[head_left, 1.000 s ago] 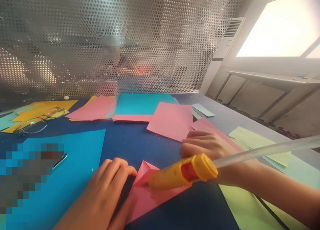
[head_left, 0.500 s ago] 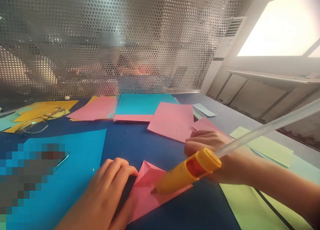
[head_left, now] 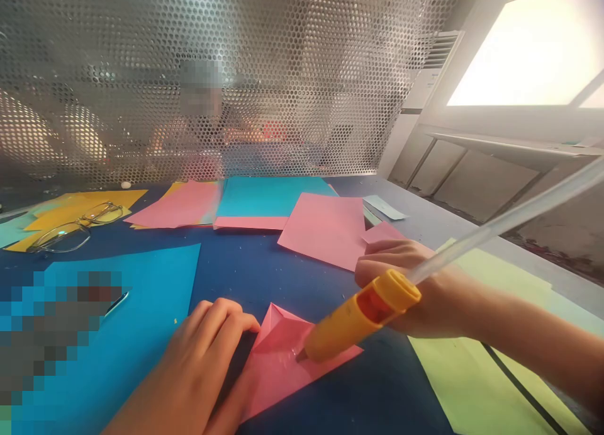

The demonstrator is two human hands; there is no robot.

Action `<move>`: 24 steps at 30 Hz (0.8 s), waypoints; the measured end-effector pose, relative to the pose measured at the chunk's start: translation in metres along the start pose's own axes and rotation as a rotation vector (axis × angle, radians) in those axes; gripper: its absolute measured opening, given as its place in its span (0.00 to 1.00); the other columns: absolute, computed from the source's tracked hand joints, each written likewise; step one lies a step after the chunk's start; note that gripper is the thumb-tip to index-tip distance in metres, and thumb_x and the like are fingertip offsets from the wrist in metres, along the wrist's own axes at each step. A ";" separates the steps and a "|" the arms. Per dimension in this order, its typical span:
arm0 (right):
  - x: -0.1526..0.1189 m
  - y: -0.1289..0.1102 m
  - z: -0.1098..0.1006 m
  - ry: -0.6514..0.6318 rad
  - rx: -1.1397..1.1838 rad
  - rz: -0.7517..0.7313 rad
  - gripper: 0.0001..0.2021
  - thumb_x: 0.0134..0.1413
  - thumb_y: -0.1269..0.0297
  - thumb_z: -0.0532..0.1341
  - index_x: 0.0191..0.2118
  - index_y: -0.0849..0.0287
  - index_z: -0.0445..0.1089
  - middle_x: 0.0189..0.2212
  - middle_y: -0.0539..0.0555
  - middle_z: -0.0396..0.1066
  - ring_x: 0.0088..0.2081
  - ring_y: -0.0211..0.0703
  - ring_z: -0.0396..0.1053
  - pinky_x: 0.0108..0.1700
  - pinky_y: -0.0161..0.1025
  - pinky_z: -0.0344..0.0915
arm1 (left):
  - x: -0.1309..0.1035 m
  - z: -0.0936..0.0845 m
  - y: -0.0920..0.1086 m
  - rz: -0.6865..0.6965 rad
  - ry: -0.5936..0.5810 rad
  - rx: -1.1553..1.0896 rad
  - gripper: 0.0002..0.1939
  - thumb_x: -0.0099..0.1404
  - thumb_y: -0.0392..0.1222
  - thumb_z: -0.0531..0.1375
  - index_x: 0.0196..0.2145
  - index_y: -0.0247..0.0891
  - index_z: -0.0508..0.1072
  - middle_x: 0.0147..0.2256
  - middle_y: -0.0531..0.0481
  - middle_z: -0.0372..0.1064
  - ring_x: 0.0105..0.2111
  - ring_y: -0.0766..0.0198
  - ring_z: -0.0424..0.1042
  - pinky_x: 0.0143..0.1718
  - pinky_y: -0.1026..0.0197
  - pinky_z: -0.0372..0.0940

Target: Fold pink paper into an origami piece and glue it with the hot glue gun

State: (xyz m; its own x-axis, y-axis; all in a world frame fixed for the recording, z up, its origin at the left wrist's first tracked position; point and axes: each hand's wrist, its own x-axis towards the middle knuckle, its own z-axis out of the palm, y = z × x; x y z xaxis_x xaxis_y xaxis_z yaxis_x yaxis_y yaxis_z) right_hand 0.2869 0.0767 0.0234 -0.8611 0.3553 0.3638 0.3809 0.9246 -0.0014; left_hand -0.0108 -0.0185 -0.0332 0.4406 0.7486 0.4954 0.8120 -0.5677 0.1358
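A folded piece of pink paper (head_left: 278, 378) lies on the dark blue tabletop at the lower middle, with one folded point upward. My left hand (head_left: 207, 353) steadies its left side, fingers curled, the index fingertip at the upper edge and the blurred thumb along the lower left. In my right hand (head_left: 401, 290) is a yellow hot glue gun (head_left: 337, 331), its trigger side hidden behind the body. The dark nozzle points down-left at the paper's middle, where a shiny smear of clear glue (head_left: 289, 357) shows. A long translucent glue stick (head_left: 509, 218) sticks out of the gun's back.
Blue paper (head_left: 155, 277) lies at left beside a pixelated patch. Eyeglasses (head_left: 66, 233) rest on yellow sheets (head_left: 89, 205). Pink sheets (head_left: 325, 227) and a blue stack (head_left: 268, 196) lie behind. Light green paper (head_left: 453, 384) with a black strip sits under my right forearm. A perforated metal screen (head_left: 283, 76) borders the back.
My right hand and the glue gun have shifted slightly right and up, and the nozzle has moved off a shiny glue spot. My left hand has stayed on the pink paper.
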 end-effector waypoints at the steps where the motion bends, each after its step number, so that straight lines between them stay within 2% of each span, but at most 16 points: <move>1: 0.000 0.000 0.000 0.002 0.003 -0.011 0.13 0.65 0.72 0.55 0.31 0.51 0.52 0.20 0.43 0.54 0.21 0.40 0.50 0.28 0.39 0.53 | 0.000 0.000 0.000 0.002 -0.002 0.003 0.14 0.81 0.57 0.42 0.53 0.52 0.60 0.42 0.57 0.73 0.42 0.64 0.78 0.36 0.67 0.74; 7: 0.002 0.002 -0.001 0.022 -0.007 0.009 0.13 0.63 0.73 0.55 0.32 0.51 0.52 0.21 0.43 0.54 0.22 0.40 0.52 0.28 0.39 0.52 | -0.002 0.000 0.001 -0.041 -0.006 -0.021 0.13 0.80 0.58 0.43 0.50 0.53 0.61 0.41 0.58 0.72 0.42 0.63 0.78 0.34 0.68 0.74; 11: 0.002 0.000 -0.001 0.019 -0.003 -0.033 0.13 0.65 0.73 0.54 0.31 0.51 0.50 0.21 0.42 0.55 0.21 0.39 0.50 0.28 0.39 0.53 | -0.001 0.000 0.002 -0.022 0.001 -0.005 0.14 0.81 0.58 0.42 0.53 0.54 0.60 0.42 0.58 0.73 0.43 0.64 0.78 0.34 0.69 0.73; 17: 0.000 0.004 -0.001 0.048 -0.032 -0.005 0.13 0.63 0.74 0.55 0.31 0.50 0.52 0.20 0.43 0.55 0.21 0.41 0.51 0.27 0.40 0.50 | 0.000 -0.002 0.001 -0.039 -0.042 -0.010 0.12 0.81 0.57 0.42 0.50 0.53 0.60 0.43 0.59 0.72 0.42 0.65 0.77 0.37 0.67 0.74; 24: 0.002 0.004 0.002 0.071 -0.008 -0.084 0.13 0.67 0.70 0.54 0.32 0.50 0.50 0.20 0.41 0.53 0.20 0.40 0.51 0.26 0.38 0.53 | -0.002 0.000 0.000 -0.009 -0.032 0.002 0.13 0.81 0.56 0.41 0.54 0.54 0.59 0.44 0.59 0.73 0.45 0.65 0.77 0.38 0.67 0.73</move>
State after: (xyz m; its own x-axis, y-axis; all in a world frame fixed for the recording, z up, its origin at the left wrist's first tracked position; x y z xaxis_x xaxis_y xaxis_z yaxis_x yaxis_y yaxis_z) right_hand 0.2859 0.0812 0.0226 -0.8639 0.2658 0.4278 0.3113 0.9495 0.0387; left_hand -0.0122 -0.0197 -0.0341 0.4454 0.7640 0.4668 0.8165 -0.5605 0.1383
